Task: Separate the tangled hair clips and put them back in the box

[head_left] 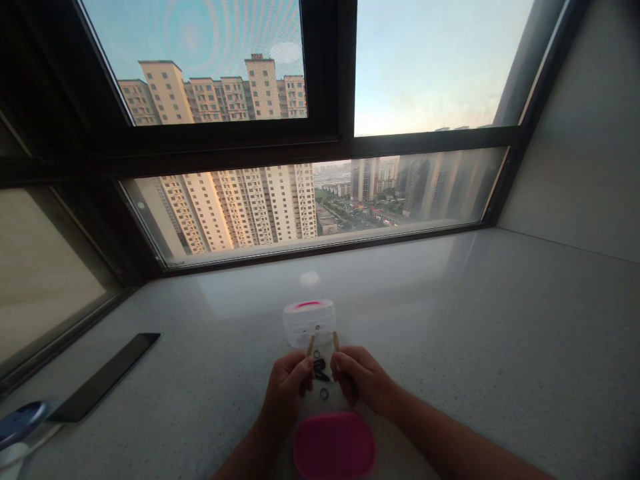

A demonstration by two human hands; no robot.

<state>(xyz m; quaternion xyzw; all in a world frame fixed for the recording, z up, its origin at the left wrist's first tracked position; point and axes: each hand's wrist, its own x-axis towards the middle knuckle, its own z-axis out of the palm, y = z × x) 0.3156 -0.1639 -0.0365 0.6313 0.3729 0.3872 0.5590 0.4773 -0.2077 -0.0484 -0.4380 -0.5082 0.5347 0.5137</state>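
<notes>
My left hand [286,385] is closed in a pinch round a thin tan stick [311,345] that points up and away. My right hand [361,379] is closed the same way on a second tan stick [336,341]. Between the two hands lie a few small dark pieces [320,368] and a small dark ring [324,394] on the grey sill. Just beyond the stick tips stands a clear plastic box [309,321] with pink inside it. A pink lid [334,445] lies close to me, under my wrists.
The grey stone window sill [475,320] runs wide to the right. A long black flat object [103,379] lies at the left, and a blue and white item [20,427] sits at the left edge. Dark window frames and glass stand behind.
</notes>
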